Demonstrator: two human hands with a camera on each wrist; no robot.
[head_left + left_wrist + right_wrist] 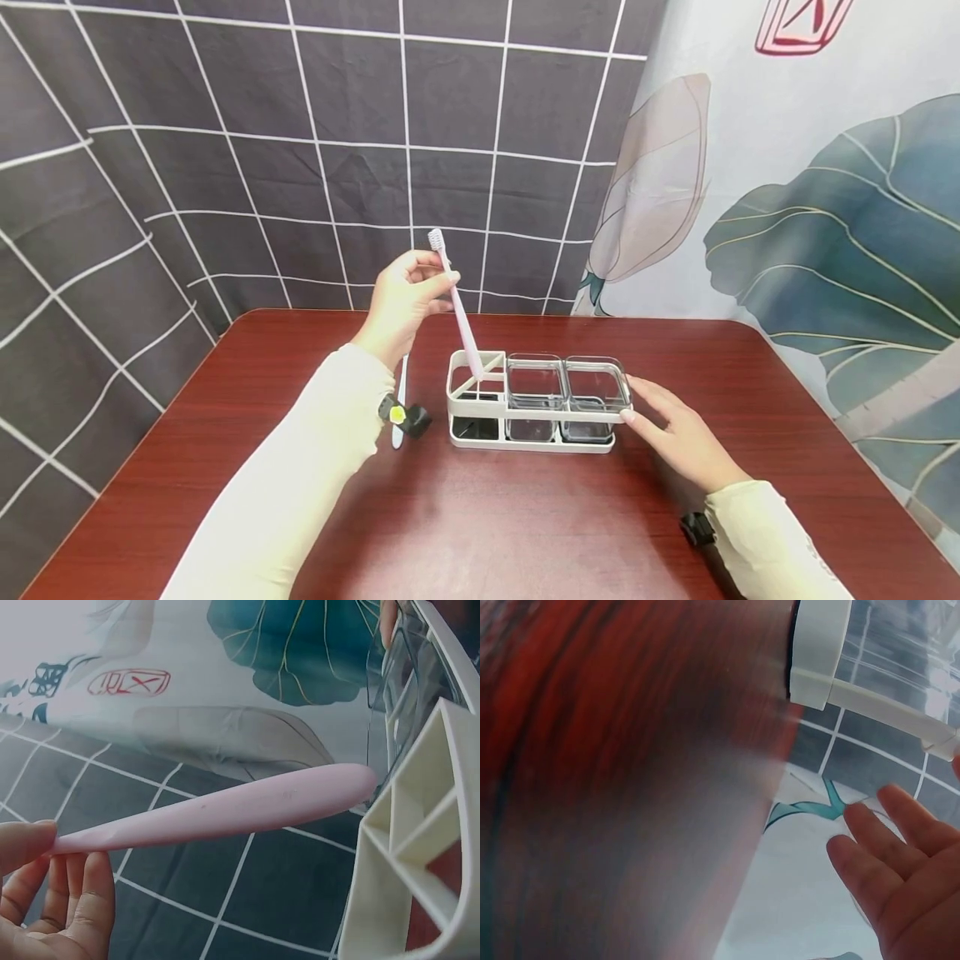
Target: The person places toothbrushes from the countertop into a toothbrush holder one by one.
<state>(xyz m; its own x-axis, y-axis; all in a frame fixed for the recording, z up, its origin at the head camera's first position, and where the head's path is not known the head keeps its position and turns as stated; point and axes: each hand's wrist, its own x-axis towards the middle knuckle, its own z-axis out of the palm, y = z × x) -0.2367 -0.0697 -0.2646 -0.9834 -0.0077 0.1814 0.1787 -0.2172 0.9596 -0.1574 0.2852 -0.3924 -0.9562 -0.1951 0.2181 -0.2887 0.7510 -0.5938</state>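
My left hand [408, 296] pinches a pink toothbrush [463, 321] between thumb and fingers near its head, bristles up. The toothbrush slants down to the right, its handle end overlapping the divided left section of a white toothbrush holder [480, 408] in the head view. From the left wrist, the pink handle [247, 806] shows close beside the holder's divider [424, 825]. Two clear square cups [534, 379] sit in the holder's other sections. At the holder's right end, my right hand [678, 433] touches the frame with thumb and forefinger, its other fingers [877, 885] extended loosely.
A second, pale blue toothbrush [397, 437] lies on the red-brown table [480, 533] left of the holder, partly hidden by the left wrist. Behind the table hang a dark grid-patterned sheet [360, 183] and a leaf-printed curtain [750, 167].
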